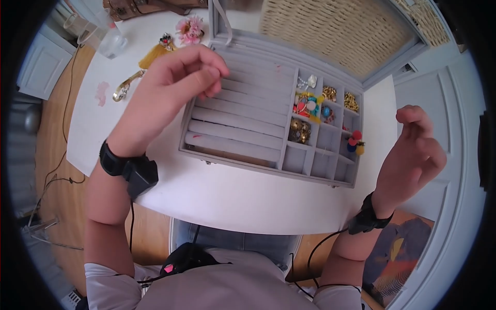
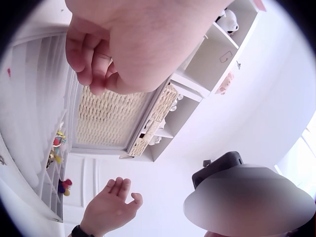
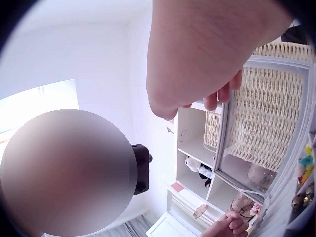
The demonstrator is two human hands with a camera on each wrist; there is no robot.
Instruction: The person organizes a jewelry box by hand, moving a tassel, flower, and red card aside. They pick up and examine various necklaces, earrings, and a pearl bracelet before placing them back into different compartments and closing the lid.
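Note:
A grey velvet jewellery box (image 1: 235,111) stands on the white table with its see-through lid (image 1: 380,57) raised. Ring rolls fill its left part, and jewellery lies in several small compartments on the right. My left hand (image 1: 173,90) hovers over the box's left side, its fingers loosely bent and thumb close to the index finger; nothing shows in it. To the right of the box, my right hand (image 1: 408,160) is raised with relaxed, slightly bent fingers and holds nothing. Nearest to it, a pom-pom piece (image 1: 355,137) in red, navy and yellow lies at the box's right edge.
Left of the box lie a gold bracelet-like piece (image 1: 122,92), a yellow tassel (image 1: 151,55) and a pink flower (image 1: 189,30). Farther back are a clear plastic bottle (image 1: 112,42) and a brown leather bag (image 1: 139,8). A woven basket (image 1: 310,26) shows behind the lid.

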